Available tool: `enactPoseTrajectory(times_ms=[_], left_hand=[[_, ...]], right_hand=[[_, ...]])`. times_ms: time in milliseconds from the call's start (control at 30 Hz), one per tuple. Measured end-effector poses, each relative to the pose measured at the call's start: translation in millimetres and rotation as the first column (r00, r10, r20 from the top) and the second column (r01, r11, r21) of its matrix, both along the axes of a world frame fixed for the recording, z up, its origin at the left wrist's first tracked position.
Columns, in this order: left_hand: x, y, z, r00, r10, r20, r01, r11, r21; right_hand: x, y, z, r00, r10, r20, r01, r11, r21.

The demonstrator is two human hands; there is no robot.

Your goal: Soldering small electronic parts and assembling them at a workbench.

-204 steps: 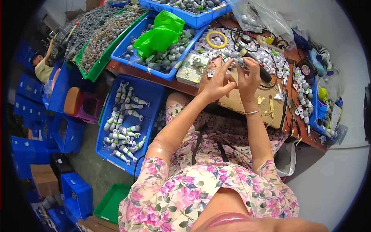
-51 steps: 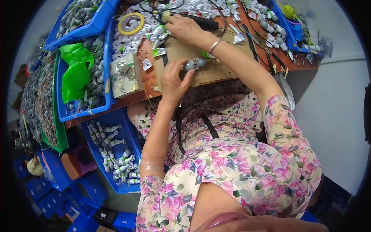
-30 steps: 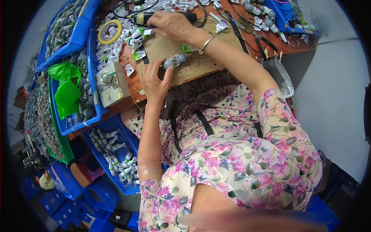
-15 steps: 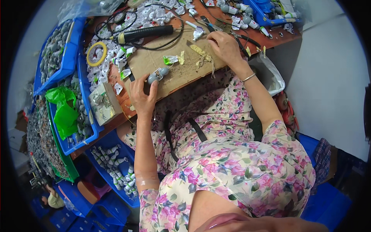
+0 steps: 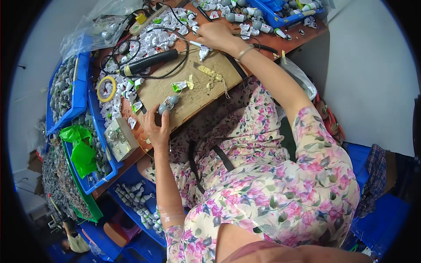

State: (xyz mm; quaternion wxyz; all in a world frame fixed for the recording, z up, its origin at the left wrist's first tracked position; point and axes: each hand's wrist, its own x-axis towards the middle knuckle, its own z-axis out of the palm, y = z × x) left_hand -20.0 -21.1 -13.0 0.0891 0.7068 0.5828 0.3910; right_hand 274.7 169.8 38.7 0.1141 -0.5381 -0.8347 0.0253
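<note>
The left hand [image 5: 156, 126] keeps a narrow grip on the grey-ended piece [image 5: 168, 105], which sits over the left part of the cardboard [image 5: 193, 103]. Behind lies a black-handled tool [image 5: 151, 62]. The right hand [image 5: 217, 37] has shifted farther back, beside a white piece [image 5: 204, 53]; its grip is hidden, so the left seemingly steadies alone.

A reddish-brown surface [image 5: 308, 36] carries a cardboard sheet [image 5: 193, 101]. From the sheet's middle, a small box [image 5: 120, 139] sits at eight o'clock, white plastic pieces [image 5: 161, 40] spread toward eleven, grey-and-white toy parts [image 5: 237, 17] lie at one, a blue tray [image 5: 286, 20] at two.
</note>
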Motion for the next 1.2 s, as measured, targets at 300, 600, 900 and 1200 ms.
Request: enactPoseTrajectory(times_ms=[300,600,900,1200], left_hand=[[0,4,0,0.997,-0.032,-0.075,0.034,0.999,0.016],[3,4,4,0.996,-0.068,-0.055,0.068,0.998,-0.008],[2,6,1,0.992,-0.094,-0.088,0.096,0.995,0.020],[3,6,-2,0.993,-0.098,-0.064,0.102,0.993,0.057]], right_hand=[[-26,17,-8,0.996,-0.085,0.018,0.084,0.995,0.051],[-29,-121,12,0.870,0.393,-0.296,-0.334,0.914,0.233],[-52,-163,-5,0.868,0.380,-0.319,-0.359,0.925,0.124],[-68,-163,17,0.911,0.398,-0.105,-0.381,0.912,0.156]])
